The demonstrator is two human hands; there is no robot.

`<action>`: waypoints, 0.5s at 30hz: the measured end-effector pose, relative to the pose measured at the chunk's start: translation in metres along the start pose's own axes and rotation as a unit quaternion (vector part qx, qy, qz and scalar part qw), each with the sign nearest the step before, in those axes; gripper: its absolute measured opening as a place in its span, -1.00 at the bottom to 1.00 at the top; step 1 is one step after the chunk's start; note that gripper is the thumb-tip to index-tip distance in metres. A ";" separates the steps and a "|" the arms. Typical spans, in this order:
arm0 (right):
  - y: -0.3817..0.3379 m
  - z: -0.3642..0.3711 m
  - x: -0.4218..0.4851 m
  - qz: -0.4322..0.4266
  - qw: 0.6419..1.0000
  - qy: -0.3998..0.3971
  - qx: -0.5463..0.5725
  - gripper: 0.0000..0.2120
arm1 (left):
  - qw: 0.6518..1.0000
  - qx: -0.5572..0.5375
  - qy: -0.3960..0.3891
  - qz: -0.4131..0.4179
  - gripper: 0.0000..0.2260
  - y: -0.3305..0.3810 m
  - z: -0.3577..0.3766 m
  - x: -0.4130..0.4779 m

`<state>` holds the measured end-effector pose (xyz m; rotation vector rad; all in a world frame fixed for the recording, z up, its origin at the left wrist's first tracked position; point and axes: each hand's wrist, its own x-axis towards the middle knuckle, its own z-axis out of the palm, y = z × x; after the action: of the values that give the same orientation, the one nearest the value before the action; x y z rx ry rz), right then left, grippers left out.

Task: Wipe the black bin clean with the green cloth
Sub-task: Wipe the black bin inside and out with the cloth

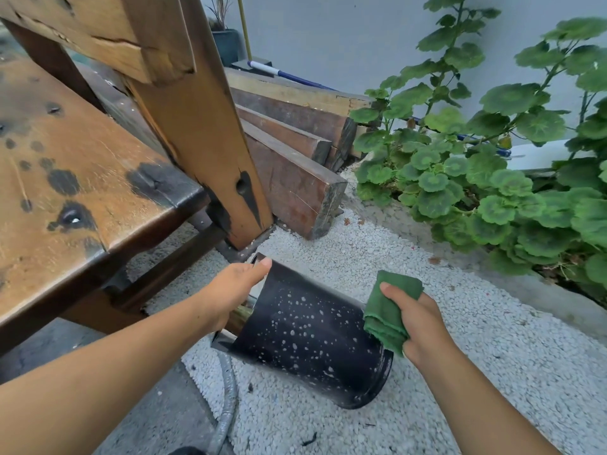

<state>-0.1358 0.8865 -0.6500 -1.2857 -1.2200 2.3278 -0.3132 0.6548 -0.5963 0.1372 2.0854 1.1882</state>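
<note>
Spotted black bin [308,336] lay tipped on white gravel [460,356] by wooden bench [82,165]. L hand [235,287] fingers gripped its rim; R hand [418,320] fingers clutched folded green cloth [389,310] at bin's side nr base.

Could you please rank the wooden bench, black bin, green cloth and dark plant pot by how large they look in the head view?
1. wooden bench, close and cut off by the frame
2. black bin
3. green cloth, folded
4. dark plant pot, far back and partly hidden, so its true size is unsure
</note>
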 end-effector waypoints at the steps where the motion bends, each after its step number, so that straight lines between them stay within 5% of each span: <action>1: 0.000 0.002 0.001 -0.004 1.000 0.003 -0.012 -0.75 | 1.000 -0.001 0.009 0.001 -0.65 -0.007 0.001 0.001; 7: -0.004 0.031 -0.004 -0.121 0.962 0.034 -0.244 -0.65 | 0.994 -0.003 0.106 0.030 -0.64 -0.022 0.021 -0.007; 12: -0.002 0.075 -0.027 -0.131 0.951 -0.064 -0.271 -0.64 | 0.994 0.007 0.111 -0.002 -0.57 -0.001 0.052 -0.016; 15: 0.004 0.089 -0.031 -0.130 0.939 -0.072 -0.311 -0.70 | 0.998 -0.052 0.028 0.017 -0.38 0.005 0.070 -0.020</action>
<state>-0.1862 0.8176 -0.6101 -1.0212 -2.1460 1.9358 -0.2552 0.6991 -0.6037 0.0924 2.0721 1.3317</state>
